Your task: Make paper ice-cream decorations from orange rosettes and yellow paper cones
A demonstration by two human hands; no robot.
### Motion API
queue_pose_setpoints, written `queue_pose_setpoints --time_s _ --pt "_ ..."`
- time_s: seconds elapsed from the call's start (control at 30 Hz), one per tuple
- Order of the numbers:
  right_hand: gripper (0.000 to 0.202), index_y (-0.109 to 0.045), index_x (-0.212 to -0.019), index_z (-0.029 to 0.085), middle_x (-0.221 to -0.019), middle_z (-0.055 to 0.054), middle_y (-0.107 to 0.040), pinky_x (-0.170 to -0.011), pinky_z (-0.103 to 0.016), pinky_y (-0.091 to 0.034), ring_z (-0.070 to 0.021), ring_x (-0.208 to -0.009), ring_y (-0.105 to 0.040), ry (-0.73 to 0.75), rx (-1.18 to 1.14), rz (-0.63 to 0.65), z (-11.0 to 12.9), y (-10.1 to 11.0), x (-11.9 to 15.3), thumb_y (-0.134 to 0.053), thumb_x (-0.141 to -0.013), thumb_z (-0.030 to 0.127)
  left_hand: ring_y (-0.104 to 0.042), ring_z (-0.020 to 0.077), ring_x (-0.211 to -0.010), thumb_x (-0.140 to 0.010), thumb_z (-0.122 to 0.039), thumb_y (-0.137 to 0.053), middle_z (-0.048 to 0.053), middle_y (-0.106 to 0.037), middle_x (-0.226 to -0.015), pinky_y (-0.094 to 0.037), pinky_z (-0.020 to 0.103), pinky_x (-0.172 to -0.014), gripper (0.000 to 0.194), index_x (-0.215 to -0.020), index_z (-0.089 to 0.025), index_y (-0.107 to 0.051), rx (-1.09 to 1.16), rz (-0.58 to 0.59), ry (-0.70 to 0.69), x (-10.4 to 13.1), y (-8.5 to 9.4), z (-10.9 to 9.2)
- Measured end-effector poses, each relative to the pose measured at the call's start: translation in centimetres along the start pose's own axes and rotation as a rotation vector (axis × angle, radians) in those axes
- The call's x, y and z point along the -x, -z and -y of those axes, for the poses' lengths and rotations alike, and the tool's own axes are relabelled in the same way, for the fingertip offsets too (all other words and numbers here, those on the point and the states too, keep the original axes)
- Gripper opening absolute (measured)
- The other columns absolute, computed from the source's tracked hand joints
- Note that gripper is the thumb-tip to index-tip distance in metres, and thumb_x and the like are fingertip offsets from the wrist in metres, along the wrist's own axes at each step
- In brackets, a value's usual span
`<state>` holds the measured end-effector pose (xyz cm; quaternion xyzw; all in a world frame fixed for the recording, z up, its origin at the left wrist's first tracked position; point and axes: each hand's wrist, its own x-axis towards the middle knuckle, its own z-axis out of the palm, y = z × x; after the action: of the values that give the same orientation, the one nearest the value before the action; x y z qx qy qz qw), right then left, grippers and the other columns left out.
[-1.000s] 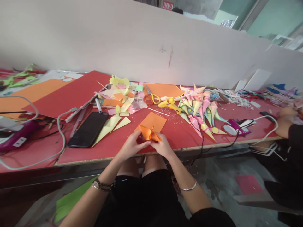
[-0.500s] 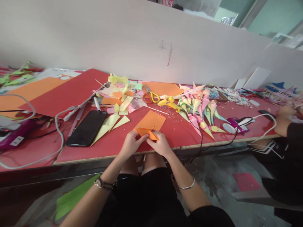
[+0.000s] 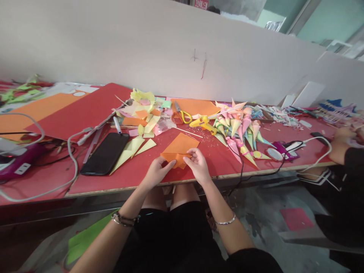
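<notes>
A small folded orange paper (image 3: 178,160) is held between my two hands near the table's front edge. My left hand (image 3: 159,170) pinches its left side, thumb on top. At its right side, my right hand (image 3: 197,165) grips it between thumb and fingers. Just behind lies a flat orange sheet (image 3: 182,144) on the red table (image 3: 113,184). Pale yellow paper triangles (image 3: 129,151) and a black phone (image 3: 105,155) are to the left. A yellow glue gun (image 3: 203,123) and orange and yellow scissors (image 3: 182,115) lie farther back.
Paper cones (image 3: 241,129) are heaped at the right, beside a purple power strip (image 3: 287,151) with cables. Paper scraps (image 3: 145,113), a marker (image 3: 116,125) and a large red sheet (image 3: 82,110) lie at the left. Another person's arm (image 3: 339,146) rests at the far right.
The folded orange paper has opened out flatter and wider between my hands. My right hand has shifted slightly right, its fingers more spread.
</notes>
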<state>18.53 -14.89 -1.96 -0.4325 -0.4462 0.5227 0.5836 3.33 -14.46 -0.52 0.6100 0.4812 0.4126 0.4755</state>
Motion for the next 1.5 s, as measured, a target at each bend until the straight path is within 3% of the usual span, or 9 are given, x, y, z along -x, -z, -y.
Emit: queue_pose_setpoints --time_s 0.17,0.33,0.57,0.77,0.97,1.1,1.3,1.4,1.5 --pt "0.022 -0.056 -0.083 0.019 -0.076 0.001 -0.058 -0.056 -0.020 -0.048 -0.0080 -0.057 -0.055 -0.009 0.022 0.088 0.0 0.2 0.1 -0.064 -0.066 0.031 -0.061 0.0203 -0.074 -0.065 -0.043 -0.062 0.007 -0.069 -0.087 -0.046 0.025 -0.067 0.035 -0.082 -0.014 -0.067 0.014 0.034 0.006 -0.1 -0.1 -0.1" --pt "0.018 -0.059 -0.076 0.017 -0.066 0.003 -0.058 -0.054 -0.021 -0.046 -0.0081 -0.051 -0.056 -0.004 0.082 0.077 -0.2 0.2 0.0 -0.063 -0.067 0.032 -0.057 0.0159 -0.061 -0.069 -0.042 -0.057 0.005 -0.067 -0.072 -0.042 0.021 -0.053 0.031 -0.072 -0.012 -0.064 -0.152 0.017 -0.026 -0.2 -0.4 -0.1" --pt "0.018 -0.054 -0.066 0.017 -0.049 0.005 -0.053 -0.048 -0.020 -0.042 -0.0085 -0.044 -0.054 -0.009 0.126 0.075 -0.1 0.0 0.1 -0.061 -0.068 0.034 -0.038 0.0083 -0.044 -0.070 -0.046 -0.050 -0.002 -0.047 -0.046 -0.027 0.019 -0.041 0.037 -0.055 -0.012 -0.053 -0.259 -0.070 0.006 -0.2 -0.5 0.3" --pt "0.019 -0.053 -0.073 0.017 -0.051 0.004 -0.056 -0.044 -0.020 -0.040 -0.0077 -0.039 -0.051 -0.085 0.160 0.180 -0.1 0.1 0.3 -0.058 -0.071 0.035 -0.036 0.0080 -0.046 -0.070 -0.048 -0.049 -0.003 -0.044 -0.047 -0.027 0.019 -0.043 0.039 -0.055 -0.012 -0.052 -0.244 -0.075 0.017 -0.2 -0.1 0.4" --pt "0.018 -0.057 -0.075 0.016 -0.051 0.005 -0.054 -0.043 -0.018 -0.038 -0.0059 -0.039 -0.048 -0.068 0.270 0.342 0.3 0.2 0.6 -0.055 -0.074 0.034 -0.030 0.0069 -0.044 -0.067 -0.051 -0.050 -0.005 -0.036 -0.044 -0.023 0.020 -0.041 0.042 -0.049 -0.014 -0.046 -0.282 -0.054 0.023 -0.2 0.0 0.5" --pt "0.022 -0.053 -0.073 0.016 -0.045 0.006 -0.052 -0.036 -0.016 -0.032 -0.0052 -0.033 -0.044 -0.115 0.238 0.316 0.2 0.3 0.4 -0.051 -0.077 0.038 -0.028 0.0066 -0.044 -0.068 -0.050 -0.051 -0.005 -0.033 -0.043 -0.022 0.020 -0.041 0.042 -0.047 -0.015 -0.042 -0.287 -0.065 -0.012 -0.1 0.0 0.4" --pt "0.027 -0.044 -0.066 0.018 -0.040 0.007 -0.049 -0.033 -0.015 -0.027 -0.0044 -0.029 -0.039 -0.109 0.172 0.200 0.3 0.4 0.3 -0.047 -0.078 0.042 -0.033 0.0079 -0.047 -0.079 -0.040 -0.042 -0.005 -0.037 -0.047 -0.027 0.020 -0.047 0.036 -0.056 -0.014 -0.052 -0.280 -0.012 -0.103 -0.1 0.3 0.1" --pt "0.026 -0.046 -0.068 0.018 -0.043 0.007 -0.050 -0.035 -0.015 -0.030 -0.0045 -0.032 -0.042 -0.104 0.199 0.234 0.5 0.4 0.3 -0.048 -0.079 0.041 -0.035 0.0083 -0.049 -0.079 -0.039 -0.042 -0.005 -0.039 -0.049 -0.028 0.020 -0.048 0.035 -0.054 -0.015 -0.048 -0.310 -0.016 -0.140 -0.1 0.3 0.2" --pt "0.021 -0.053 -0.078 0.016 -0.053 0.005 -0.054 -0.044 -0.017 -0.038 -0.0054 -0.041 -0.049 -0.126 0.239 0.352 0.8 0.7 -0.1 -0.053 -0.076 0.037 -0.034 0.0083 -0.049 -0.080 -0.037 -0.041 -0.005 -0.036 -0.049 -0.027 0.020 -0.049 0.035 -0.052 -0.016 -0.042 -0.367 0.038 -0.185 0.1 0.4 0.2"
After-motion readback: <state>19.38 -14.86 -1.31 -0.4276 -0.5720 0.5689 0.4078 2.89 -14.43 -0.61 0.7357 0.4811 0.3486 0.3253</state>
